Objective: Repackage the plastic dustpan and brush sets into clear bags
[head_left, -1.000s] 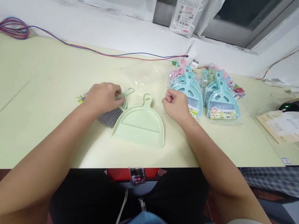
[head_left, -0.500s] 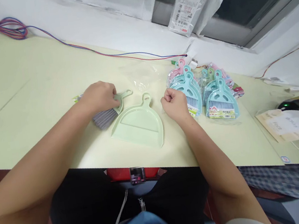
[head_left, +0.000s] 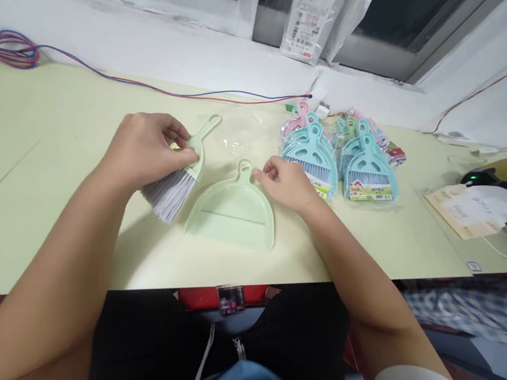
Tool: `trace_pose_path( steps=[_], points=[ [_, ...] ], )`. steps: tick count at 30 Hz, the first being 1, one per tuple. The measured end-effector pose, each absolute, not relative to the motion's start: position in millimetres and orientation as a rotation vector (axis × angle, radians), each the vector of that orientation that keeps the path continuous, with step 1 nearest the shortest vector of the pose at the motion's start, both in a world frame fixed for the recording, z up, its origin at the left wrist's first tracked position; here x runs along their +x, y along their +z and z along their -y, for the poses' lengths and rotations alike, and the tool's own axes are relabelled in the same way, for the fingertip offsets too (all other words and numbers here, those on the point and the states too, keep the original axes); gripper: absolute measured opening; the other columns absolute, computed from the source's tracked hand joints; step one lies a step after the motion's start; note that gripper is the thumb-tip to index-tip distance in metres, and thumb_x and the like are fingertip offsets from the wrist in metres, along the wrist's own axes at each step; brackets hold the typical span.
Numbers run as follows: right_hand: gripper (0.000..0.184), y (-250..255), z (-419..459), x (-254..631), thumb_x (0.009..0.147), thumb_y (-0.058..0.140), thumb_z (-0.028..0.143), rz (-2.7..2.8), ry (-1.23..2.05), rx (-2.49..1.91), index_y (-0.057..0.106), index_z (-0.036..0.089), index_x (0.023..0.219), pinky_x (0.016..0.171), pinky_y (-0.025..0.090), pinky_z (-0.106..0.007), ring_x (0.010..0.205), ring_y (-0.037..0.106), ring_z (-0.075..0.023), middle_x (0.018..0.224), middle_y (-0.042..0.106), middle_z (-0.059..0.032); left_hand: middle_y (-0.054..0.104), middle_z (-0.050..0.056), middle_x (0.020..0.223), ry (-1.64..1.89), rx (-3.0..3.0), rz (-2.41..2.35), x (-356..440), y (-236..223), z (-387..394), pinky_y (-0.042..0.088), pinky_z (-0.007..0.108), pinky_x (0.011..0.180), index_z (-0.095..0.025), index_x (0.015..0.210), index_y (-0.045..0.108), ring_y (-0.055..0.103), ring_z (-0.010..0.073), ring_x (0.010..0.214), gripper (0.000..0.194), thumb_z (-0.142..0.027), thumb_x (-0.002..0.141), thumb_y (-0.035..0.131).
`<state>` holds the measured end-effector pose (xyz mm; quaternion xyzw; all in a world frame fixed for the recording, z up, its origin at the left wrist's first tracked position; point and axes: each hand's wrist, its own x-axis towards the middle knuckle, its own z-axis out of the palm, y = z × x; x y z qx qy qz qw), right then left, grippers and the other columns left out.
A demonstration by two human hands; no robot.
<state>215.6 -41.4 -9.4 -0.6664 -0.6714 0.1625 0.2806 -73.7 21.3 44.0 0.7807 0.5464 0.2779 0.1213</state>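
My left hand point(head_left: 147, 147) is closed round a small light-green brush point(head_left: 184, 175) with grey bristles and holds it lifted off the table, its handle pointing up and right. A light-green dustpan point(head_left: 233, 215) lies flat on the pale table just right of the brush. My right hand point(head_left: 283, 182) rests beside the dustpan's ring handle, fingers loosely curled and touching the ring. Nothing shows inside that hand.
Packaged teal and pink brush-and-dustpan sets point(head_left: 338, 155) lie in a pile to the right. A clear plastic bag point(head_left: 245, 131) lies behind the dustpan. Red and blue wires point(head_left: 122, 79) run along the back. A paper packet and dark device point(head_left: 488, 202) sit far right.
My left hand has lifted the brush off the table and away from the dustpan. My right hand has loosened from a fist and moved left to the dustpan's handle ring.
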Motion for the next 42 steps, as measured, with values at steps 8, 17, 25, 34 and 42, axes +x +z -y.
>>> trace_pose_path(
  steps=[8,17,25,34,42],
  points=[
    [0.021,-12.1,43.7,205.5,0.091,0.072,0.033,1.974,0.596,-1.850,0.063,0.022,0.076,0.070,0.041,-0.032,0.072,0.061,-0.0180,0.075,0.070,-0.0021,0.078,0.002,0.091,0.831,2.242,-1.605,-73.8,39.6,-24.3,0.060,0.038,0.087,-0.023,0.097,0.080,0.074,0.0247,0.089,0.025,-0.036,0.077,0.075],
    [0.025,-19.8,40.1,205.7,0.093,0.067,0.030,1.970,0.574,-1.778,0.060,0.022,0.070,0.073,0.041,-0.031,0.067,0.057,-0.0154,0.069,0.064,0.0014,0.077,0.002,0.089,0.817,2.267,-1.596,-75.4,43.7,-21.7,0.058,0.036,0.085,-0.018,0.099,0.080,0.071,0.0226,0.085,0.028,-0.034,0.076,0.074],
    [0.027,-16.1,41.5,203.8,0.093,0.067,0.029,1.959,0.575,-1.778,0.059,0.022,0.068,0.073,0.041,-0.031,0.067,0.056,-0.0156,0.068,0.063,0.0009,0.078,0.001,0.091,0.821,2.264,-1.614,-75.1,41.1,-22.6,0.058,0.037,0.085,-0.019,0.099,0.081,0.071,0.0235,0.087,0.029,-0.035,0.076,0.075],
    [0.025,-12.7,45.7,198.9,0.097,0.062,0.035,1.799,0.892,-1.777,0.064,0.022,0.075,0.066,0.050,-0.034,0.044,0.061,-0.0159,0.055,0.066,0.0019,0.078,0.001,0.090,0.806,2.266,-1.621,-74.7,43.4,-20.8,0.057,0.037,0.088,-0.019,0.099,0.080,0.072,0.0238,0.087,0.029,-0.035,0.076,0.075],
    [0.023,-13.1,45.5,200.1,0.097,0.063,0.036,1.798,0.871,-1.772,0.068,0.022,0.079,0.066,0.052,-0.035,0.044,0.064,-0.0173,0.055,0.068,0.0009,0.078,0.002,0.091,0.784,2.285,-1.623,-76.2,43.9,-21.4,0.057,0.038,0.089,-0.019,0.099,0.080,0.072,0.0241,0.087,0.029,-0.036,0.077,0.075]
  ],
)
